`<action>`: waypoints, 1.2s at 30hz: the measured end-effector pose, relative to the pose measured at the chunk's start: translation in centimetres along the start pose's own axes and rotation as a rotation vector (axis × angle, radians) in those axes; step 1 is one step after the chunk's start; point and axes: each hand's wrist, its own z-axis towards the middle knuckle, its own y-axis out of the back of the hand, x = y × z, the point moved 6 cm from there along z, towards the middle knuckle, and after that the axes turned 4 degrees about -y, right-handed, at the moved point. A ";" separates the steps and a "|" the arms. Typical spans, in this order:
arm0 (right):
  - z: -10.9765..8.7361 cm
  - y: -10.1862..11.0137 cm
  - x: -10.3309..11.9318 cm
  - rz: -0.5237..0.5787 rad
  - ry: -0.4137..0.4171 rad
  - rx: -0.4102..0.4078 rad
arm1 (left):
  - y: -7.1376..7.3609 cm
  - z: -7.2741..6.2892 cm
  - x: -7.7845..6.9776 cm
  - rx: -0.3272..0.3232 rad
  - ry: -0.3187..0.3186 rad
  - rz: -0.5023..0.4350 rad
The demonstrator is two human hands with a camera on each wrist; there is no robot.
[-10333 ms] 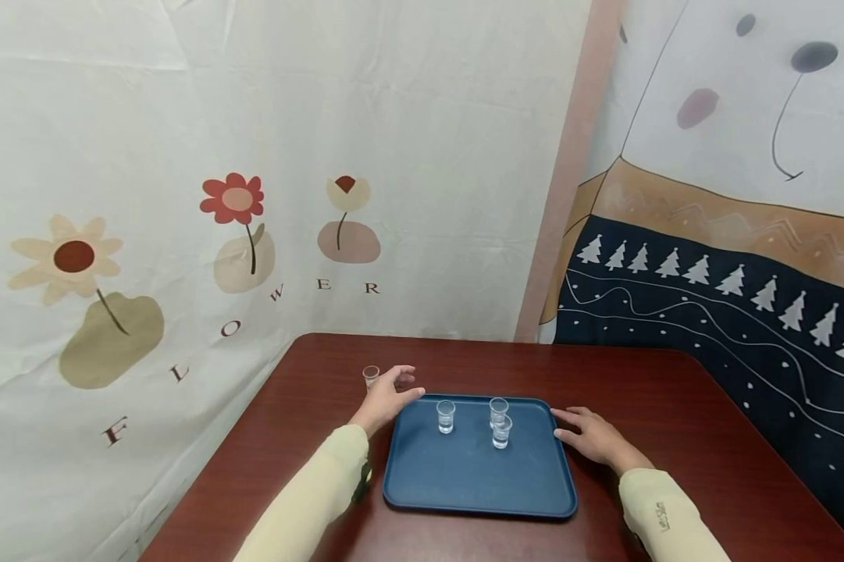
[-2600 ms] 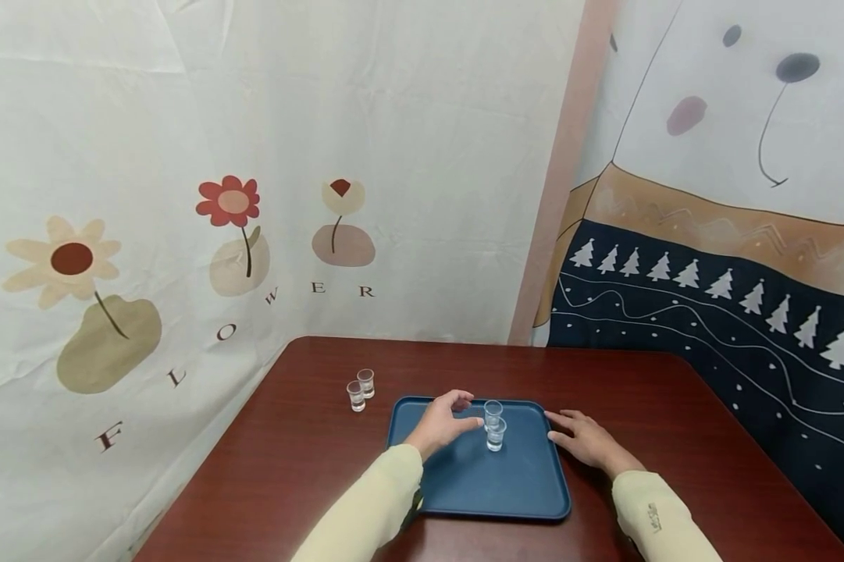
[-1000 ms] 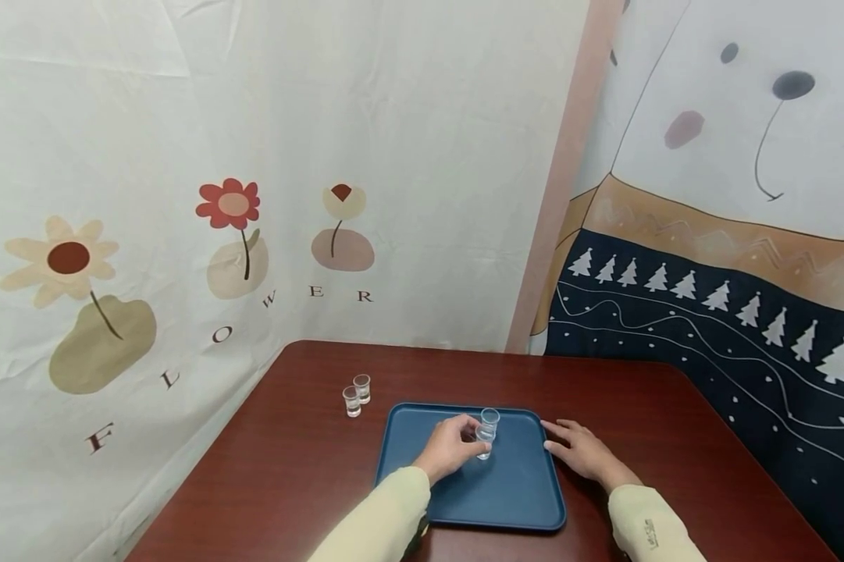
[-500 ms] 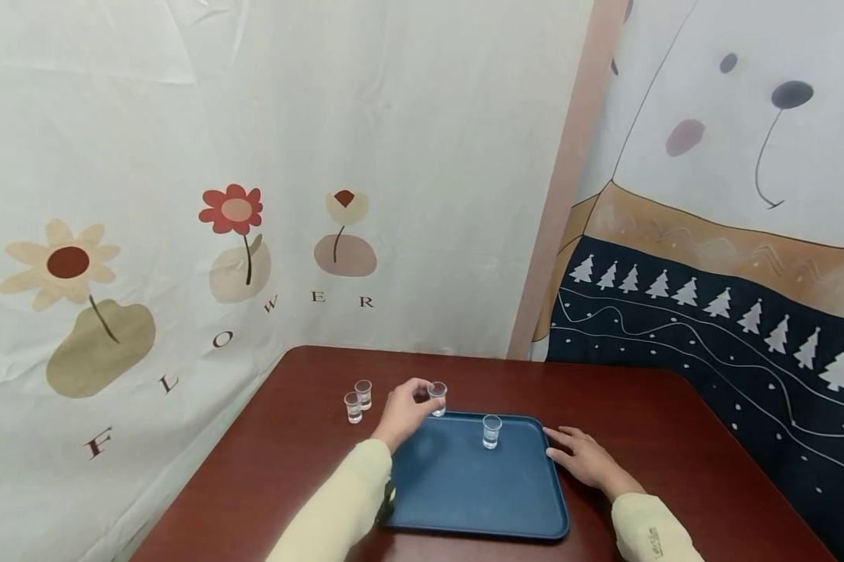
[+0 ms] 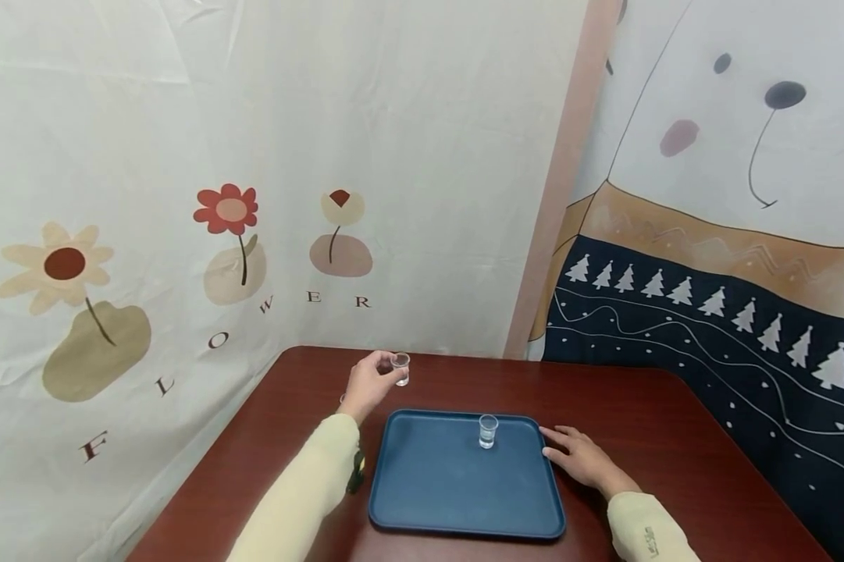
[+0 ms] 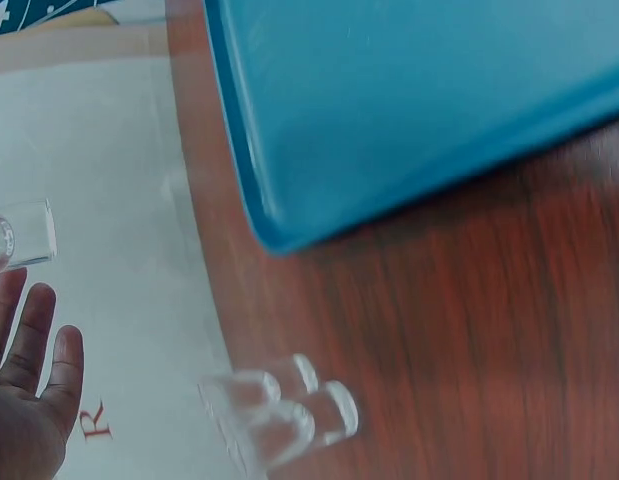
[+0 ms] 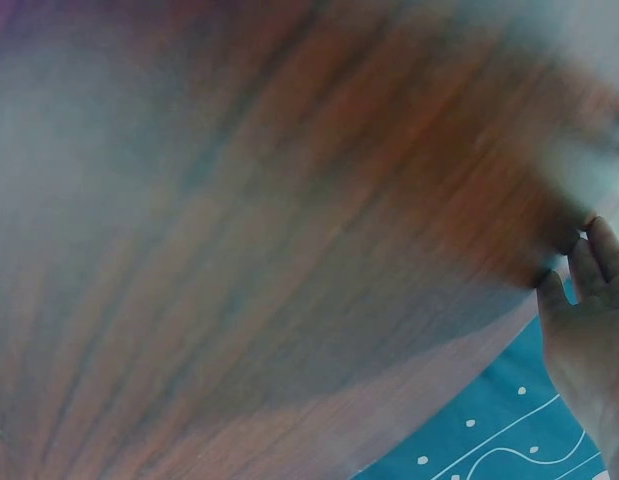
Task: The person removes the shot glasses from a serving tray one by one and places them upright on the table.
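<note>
My left hand [image 5: 365,386] pinches a clear shot glass [image 5: 401,373] between thumb and fingers, up past the tray's far left corner. In the left wrist view this shot glass [image 6: 29,235] shows at the left edge by the fingertips. Another shot glass [image 5: 488,433] stands upright on the blue tray [image 5: 457,499], near its far right part. Two more shot glasses [image 6: 334,410] stand side by side on the table left of the tray; the left hand mostly hides them in the head view. My right hand [image 5: 579,457] lies with relaxed fingers at the tray's right edge.
The tray lies on a dark red-brown wooden table [image 5: 632,414] with rounded far corners. Behind the table hangs a pale cloth [image 5: 436,195] printed with flowers and letters. At the right is a dark cloth panel [image 5: 674,343] with white trees.
Over these frames two glasses left the tray, one joining another on the table at the left. The left hand has lifted the second away leftward and back. The right hand stays put.
</note>
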 end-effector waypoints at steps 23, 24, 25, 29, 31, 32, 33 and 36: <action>-0.6 0.3 0.4 -0.017 0.031 -0.028 | 7.6 1.1 3.8 -0.078 0.071 0.091; -0.6 0.3 0.4 -0.022 0.033 -0.027 | 7.9 0.9 4.1 -0.084 0.084 0.092; -0.6 0.4 0.4 -0.023 0.034 -0.027 | 8.1 0.8 4.4 -0.091 0.094 0.098; -0.6 0.2 0.3 -0.027 0.035 -0.024 | 8.9 0.1 5.7 -0.123 0.131 0.121; -0.5 0.0 0.2 -0.025 0.036 -0.023 | 9.2 -0.2 6.1 -0.132 0.141 0.127; -0.5 0.0 0.2 -0.024 0.037 -0.024 | 9.3 -0.4 6.3 -0.136 0.144 0.128; -0.4 0.0 0.2 -0.021 0.038 -0.025 | 9.4 -0.5 6.6 -0.137 0.145 0.129; -0.3 0.1 0.2 -0.017 0.041 -0.029 | 9.3 -1.1 7.2 -0.135 0.157 0.140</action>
